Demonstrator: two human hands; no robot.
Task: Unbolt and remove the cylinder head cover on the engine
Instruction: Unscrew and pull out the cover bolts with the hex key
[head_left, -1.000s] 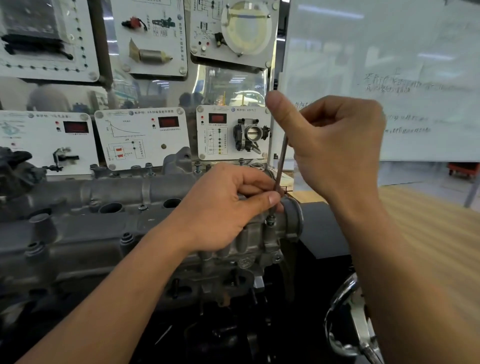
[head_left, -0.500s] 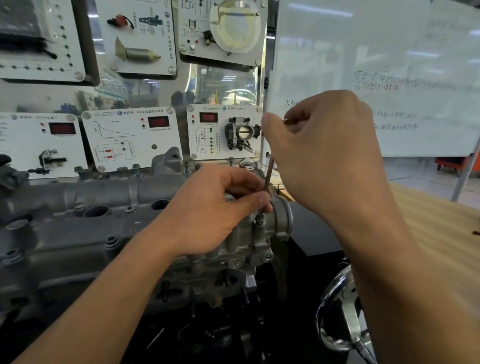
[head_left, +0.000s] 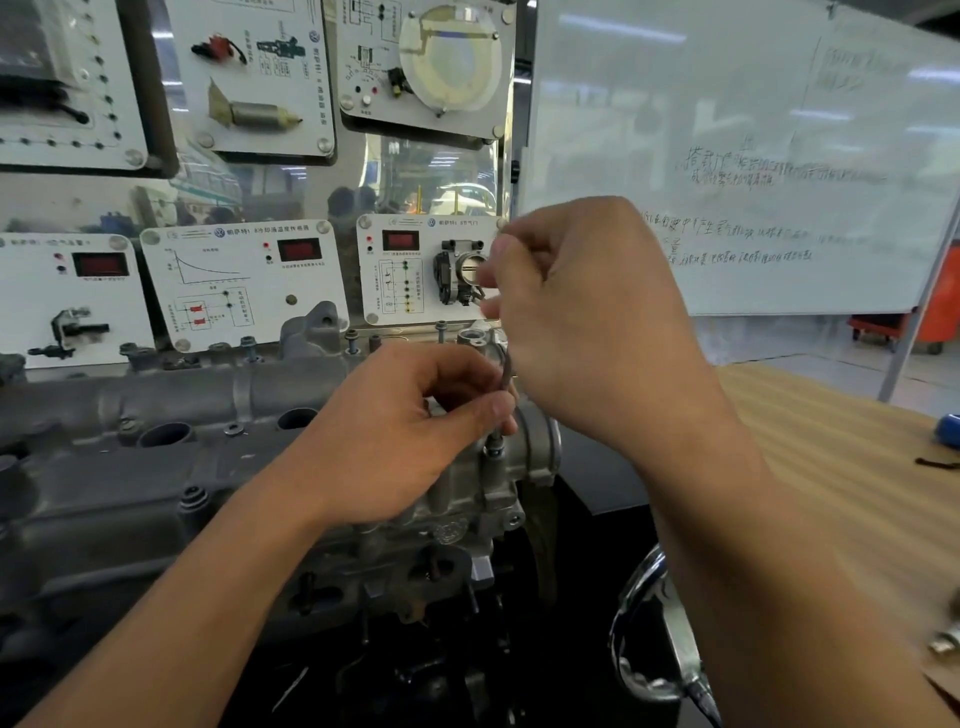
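Key upright on bolt — left hand, right hand (both pinching)

Whiteboard with handwriting at 1 o'clock. Display panels from 9 to 12, one near centre bearing a throttle body. Wooden desk at 3, blue item at its right edge. Chrome ring at 5.

There it goes: your right hand has rolled over the top of the key. The thumb that stood straight up is tucked in now, fingers curled tight, and far less shaft shows above the fingertips of your left hand.
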